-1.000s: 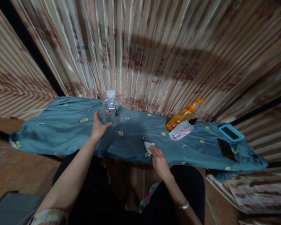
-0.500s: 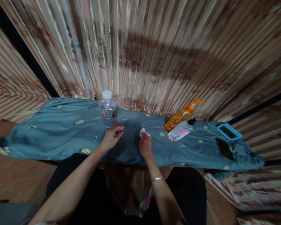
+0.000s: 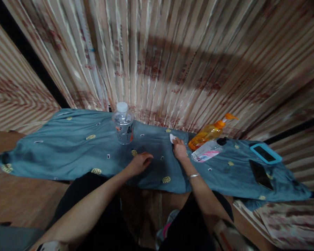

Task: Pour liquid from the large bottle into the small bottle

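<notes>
Striped, reddish-patterned curtains hang close behind a low table (image 3: 68,153) draped in a blue cloth (image 3: 75,146) dotted with small yellow motifs. My right hand (image 3: 179,149) is curled, fingers pinching a small white pad (image 3: 172,138) and pressing it onto the cloth. My left hand (image 3: 139,163) rests on the cloth at about 8 o'clock from the right hand, fingers loosely bent and holding nothing that I can see. A clear water bottle (image 3: 123,123) with a white cap stands upright at 11 o'clock from my left hand, apart from it. At 3 o'clock from my right hand lie an orange pump bottle (image 3: 210,131) and a clear bottle with a pink label (image 3: 206,151), both on their sides. Further right lie a blue-cased phone (image 3: 266,153) and a dark phone (image 3: 260,172).
</notes>
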Demonstrator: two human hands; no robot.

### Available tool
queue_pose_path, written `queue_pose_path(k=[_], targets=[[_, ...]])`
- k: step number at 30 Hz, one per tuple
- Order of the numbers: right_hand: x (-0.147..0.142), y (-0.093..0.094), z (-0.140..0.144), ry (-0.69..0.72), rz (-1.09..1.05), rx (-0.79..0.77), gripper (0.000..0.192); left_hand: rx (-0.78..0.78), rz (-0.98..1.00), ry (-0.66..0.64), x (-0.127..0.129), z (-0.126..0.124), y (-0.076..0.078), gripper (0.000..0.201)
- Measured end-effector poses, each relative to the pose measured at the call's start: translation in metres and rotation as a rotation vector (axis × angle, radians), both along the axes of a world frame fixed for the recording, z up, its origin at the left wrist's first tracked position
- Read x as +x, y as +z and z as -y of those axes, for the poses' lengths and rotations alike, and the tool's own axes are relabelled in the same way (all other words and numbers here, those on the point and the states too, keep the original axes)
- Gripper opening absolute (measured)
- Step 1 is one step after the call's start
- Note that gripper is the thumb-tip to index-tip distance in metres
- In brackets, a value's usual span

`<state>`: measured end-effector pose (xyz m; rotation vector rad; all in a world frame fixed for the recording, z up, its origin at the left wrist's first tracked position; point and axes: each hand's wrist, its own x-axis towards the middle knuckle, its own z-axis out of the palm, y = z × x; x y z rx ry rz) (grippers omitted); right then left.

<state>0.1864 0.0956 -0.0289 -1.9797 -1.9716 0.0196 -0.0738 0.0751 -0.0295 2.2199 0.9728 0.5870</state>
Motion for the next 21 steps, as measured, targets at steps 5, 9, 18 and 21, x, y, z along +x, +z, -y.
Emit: queue_pose_path(k=[5,9,18,21], targets=[[-0.062,-0.013,-0.028,0.05,-0.031,-0.006,0.046,0.138,-0.195,-0.179,0.014,0.021,-0.003,0.022],[-0.12,-0.02,-0.021,0.434,-0.049,-0.046,0.051,0.246,-0.215,-0.282,0.022,0.039,-0.004,0.021],[0.009,0.0,-0.059,0.151,0.023,-0.007,0.047,0.232,-0.361,-0.352,0.021,0.048,0.02,0.014],[0.016,-0.002,-0.071,-0.008,0.039,0.015,0.045,0.181,-0.347,-0.361,0.021,0.04,0.024,0.013]])
